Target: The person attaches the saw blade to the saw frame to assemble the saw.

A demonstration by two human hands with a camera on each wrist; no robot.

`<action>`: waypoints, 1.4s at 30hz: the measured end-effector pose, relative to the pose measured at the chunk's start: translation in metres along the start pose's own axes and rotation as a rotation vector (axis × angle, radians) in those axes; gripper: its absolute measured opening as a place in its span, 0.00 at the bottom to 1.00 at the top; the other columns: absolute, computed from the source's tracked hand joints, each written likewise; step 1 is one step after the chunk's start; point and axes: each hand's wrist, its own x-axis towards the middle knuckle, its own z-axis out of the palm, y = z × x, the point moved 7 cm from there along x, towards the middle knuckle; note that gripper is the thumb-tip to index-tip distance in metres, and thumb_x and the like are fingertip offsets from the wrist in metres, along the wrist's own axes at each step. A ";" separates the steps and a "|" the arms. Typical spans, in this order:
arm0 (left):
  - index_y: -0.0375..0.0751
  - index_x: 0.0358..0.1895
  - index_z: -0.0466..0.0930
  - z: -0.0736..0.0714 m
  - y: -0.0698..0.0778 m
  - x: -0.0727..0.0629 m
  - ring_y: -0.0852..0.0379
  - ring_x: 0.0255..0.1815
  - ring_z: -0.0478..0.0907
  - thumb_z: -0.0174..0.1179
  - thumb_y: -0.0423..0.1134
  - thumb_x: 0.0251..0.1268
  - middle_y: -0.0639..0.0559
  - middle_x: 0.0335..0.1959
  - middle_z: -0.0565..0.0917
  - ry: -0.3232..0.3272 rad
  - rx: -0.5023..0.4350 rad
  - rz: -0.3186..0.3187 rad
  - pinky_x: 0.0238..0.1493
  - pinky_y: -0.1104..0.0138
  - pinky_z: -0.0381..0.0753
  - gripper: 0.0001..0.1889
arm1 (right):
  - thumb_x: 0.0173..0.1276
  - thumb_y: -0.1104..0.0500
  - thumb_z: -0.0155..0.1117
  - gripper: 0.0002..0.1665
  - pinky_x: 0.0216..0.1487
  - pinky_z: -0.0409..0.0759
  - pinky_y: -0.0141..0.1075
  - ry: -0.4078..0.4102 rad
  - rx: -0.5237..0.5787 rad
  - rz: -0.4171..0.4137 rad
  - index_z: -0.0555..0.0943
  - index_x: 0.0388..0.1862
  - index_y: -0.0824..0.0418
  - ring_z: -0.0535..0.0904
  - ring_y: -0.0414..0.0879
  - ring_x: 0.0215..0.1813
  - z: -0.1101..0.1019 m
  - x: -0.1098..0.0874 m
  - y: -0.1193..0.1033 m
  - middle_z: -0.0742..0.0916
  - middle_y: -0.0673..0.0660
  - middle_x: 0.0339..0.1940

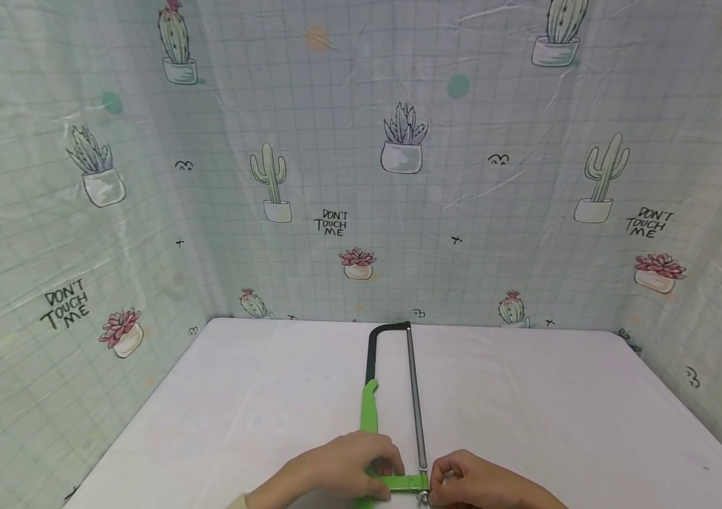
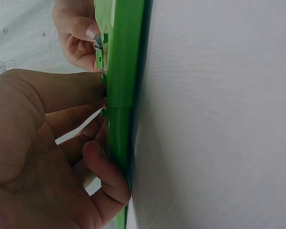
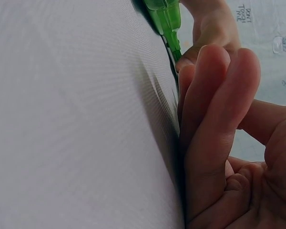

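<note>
A hacksaw (image 1: 370,410) with a green handle and frame and a black bow lies on the white table, its bow end pointing away from me. Its grey blade (image 1: 416,396) runs along the right side. My left hand (image 1: 351,466) holds the green frame near the handle end, thumb on the near side. At the blade's near end sits a small metal wing nut (image 1: 423,498). My right hand (image 1: 478,482) pinches at this nut with thumb and curled index finger; the left wrist view shows the thumb against the nut (image 2: 98,41).
The white table (image 1: 259,396) extends around the saw. Behind it and at both sides hangs a curtain (image 1: 361,191) printed with cacti and a grid.
</note>
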 end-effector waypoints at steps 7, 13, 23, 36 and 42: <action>0.53 0.47 0.87 -0.001 0.001 0.000 0.79 0.37 0.75 0.73 0.42 0.60 0.71 0.35 0.82 -0.006 -0.007 0.005 0.41 0.77 0.77 0.12 | 0.72 0.60 0.56 0.24 0.21 0.61 0.26 0.021 -0.020 0.004 0.73 0.44 0.86 0.65 0.34 0.22 -0.002 0.000 0.001 0.75 0.44 0.22; 0.52 0.47 0.87 -0.002 0.001 0.000 0.79 0.37 0.75 0.73 0.42 0.60 0.71 0.35 0.82 -0.002 -0.011 0.011 0.40 0.78 0.77 0.12 | 0.73 0.60 0.56 0.23 0.21 0.61 0.26 0.027 -0.034 0.008 0.75 0.44 0.86 0.65 0.34 0.21 -0.002 0.000 0.001 0.75 0.44 0.21; 0.51 0.47 0.87 -0.002 0.001 0.000 0.78 0.37 0.76 0.73 0.42 0.60 0.70 0.35 0.83 0.003 -0.032 0.023 0.40 0.77 0.78 0.12 | 0.75 0.59 0.54 0.22 0.22 0.65 0.26 0.050 -0.021 0.022 0.80 0.43 0.82 0.68 0.34 0.20 -0.004 0.001 0.003 0.79 0.46 0.20; 0.52 0.48 0.87 0.000 -0.003 0.002 0.78 0.37 0.76 0.72 0.43 0.61 0.70 0.36 0.83 -0.004 -0.022 0.024 0.41 0.77 0.78 0.12 | 0.81 0.49 0.51 0.26 0.19 0.66 0.23 0.039 0.027 0.061 0.85 0.39 0.70 0.69 0.32 0.18 -0.002 0.000 0.003 0.81 0.44 0.17; 0.53 0.47 0.87 0.001 -0.004 0.002 0.78 0.37 0.76 0.73 0.42 0.61 0.71 0.36 0.83 -0.008 -0.033 0.010 0.41 0.77 0.77 0.12 | 0.76 0.48 0.57 0.26 0.22 0.67 0.28 0.070 -0.042 0.082 0.85 0.40 0.71 0.70 0.36 0.21 -0.004 -0.002 0.003 0.79 0.46 0.19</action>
